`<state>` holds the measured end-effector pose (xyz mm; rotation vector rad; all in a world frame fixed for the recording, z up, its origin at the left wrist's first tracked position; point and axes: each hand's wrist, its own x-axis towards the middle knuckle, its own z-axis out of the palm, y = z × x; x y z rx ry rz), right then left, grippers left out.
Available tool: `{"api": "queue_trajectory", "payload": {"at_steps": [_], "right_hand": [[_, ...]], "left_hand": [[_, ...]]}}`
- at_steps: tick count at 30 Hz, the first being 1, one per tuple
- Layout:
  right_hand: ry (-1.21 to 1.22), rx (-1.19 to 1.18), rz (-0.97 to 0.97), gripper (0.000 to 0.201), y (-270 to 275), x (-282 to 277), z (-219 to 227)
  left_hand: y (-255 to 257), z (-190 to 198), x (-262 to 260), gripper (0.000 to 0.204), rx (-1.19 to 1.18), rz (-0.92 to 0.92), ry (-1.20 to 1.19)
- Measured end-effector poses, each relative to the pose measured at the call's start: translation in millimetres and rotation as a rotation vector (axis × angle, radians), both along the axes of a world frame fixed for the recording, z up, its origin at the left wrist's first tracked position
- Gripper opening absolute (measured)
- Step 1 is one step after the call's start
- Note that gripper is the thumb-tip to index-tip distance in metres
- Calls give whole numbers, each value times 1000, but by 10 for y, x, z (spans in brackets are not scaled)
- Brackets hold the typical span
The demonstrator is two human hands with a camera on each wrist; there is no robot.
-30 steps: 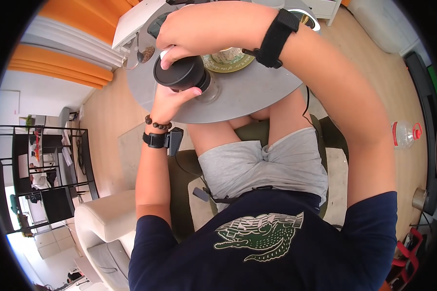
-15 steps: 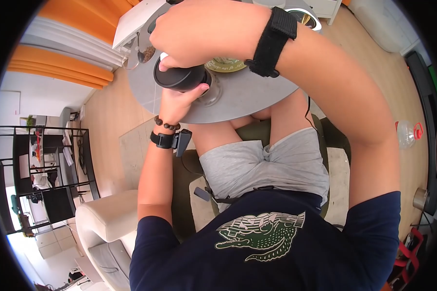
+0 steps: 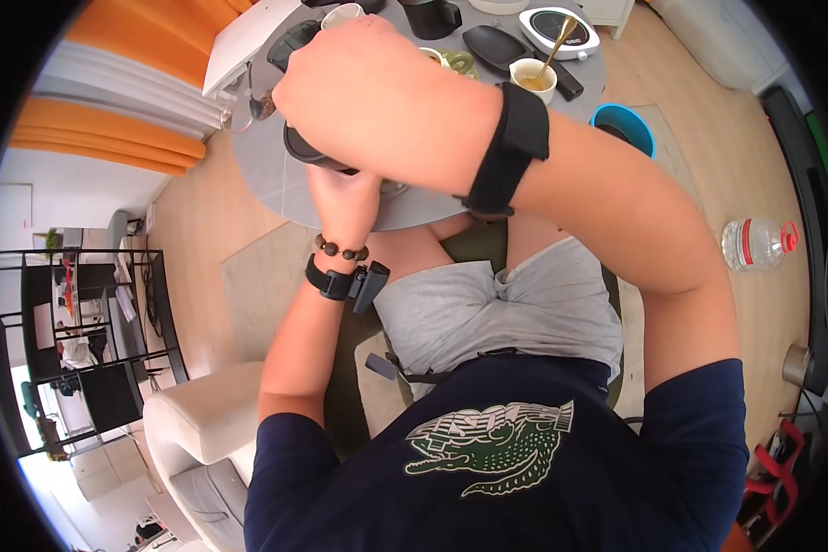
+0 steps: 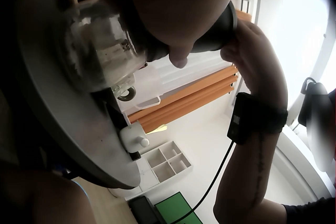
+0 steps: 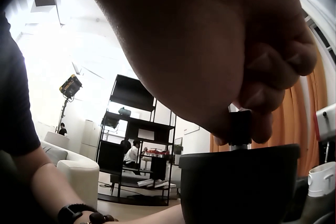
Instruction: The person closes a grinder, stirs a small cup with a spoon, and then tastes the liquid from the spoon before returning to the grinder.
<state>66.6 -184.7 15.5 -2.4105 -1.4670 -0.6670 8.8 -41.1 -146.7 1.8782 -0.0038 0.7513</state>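
Note:
A hand coffee grinder with a black top (image 3: 305,152) stands upright near the front left of the round grey table (image 3: 258,175). Below the black part is a clear glass jar (image 4: 102,45), seen close in the left wrist view. My left hand (image 3: 345,195) grips the grinder's black body just above the glass. Over the top, my right hand (image 3: 373,87) pinches a small black knob (image 5: 241,123) on a metal stem, its fingers curled. In the head view this hand and forearm hide most of the grinder.
Behind my right wrist are a white cup (image 3: 532,81) with a gold spoon, a black tray (image 3: 499,46) and a white appliance (image 3: 561,35). Dark beans (image 3: 267,107) lie at the left edge. A blue bin (image 3: 627,127) and a water bottle (image 3: 753,245) stand on the right.
My right hand has swung over the grinder's top toward my body, covering more of it and uncovering the cup and tray behind. The left wrist has shifted slightly right, its hold kept.

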Motion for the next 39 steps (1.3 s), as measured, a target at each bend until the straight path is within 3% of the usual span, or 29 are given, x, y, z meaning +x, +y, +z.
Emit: {"api": "queue_trajectory", "payload": {"at_steps": [2, 3, 4, 6, 7, 9, 11, 17, 27, 30, 35, 39], "right_hand": [[25, -39, 32, 31, -19, 125, -17], [23, -40, 28, 31, -52, 184, -17], [58, -30, 109, 35, -91, 245, -9], [92, -18, 187, 39, -108, 361, 10], [156, -81, 201, 43, -76, 421, 33], [316, -175, 251, 51, -29, 502, 102], [312, -219, 256, 52, -46, 540, 185], [192, -182, 176, 49, -26, 360, 193], [2, -112, -21, 17, 40, -3, 126], [21, -116, -44, 18, 60, -64, 139], [71, -125, -95, 18, 42, -160, 215], [47, -78, -33, 17, 11, -71, 86]], "left_hand": [[78, 62, -42, 55, -63, -107, 110], [139, 93, -48, 56, -124, -212, 219], [187, 118, -47, 56, -124, -215, 217], [297, 168, -51, 60, -197, -388, 204], [437, 163, 12, 78, -230, -496, 235], [615, 195, 19, 81, -234, -532, 271], [674, 246, 32, 87, -290, -610, 313], [768, 398, -11, 82, -14, -487, 391], [649, 383, -11, 70, -4, -460, 334], [588, 439, -77, 67, -65, -428, 421], [512, 431, -85, 65, 171, -313, 237], [537, 403, -55, 68, 92, -308, 319]]}}
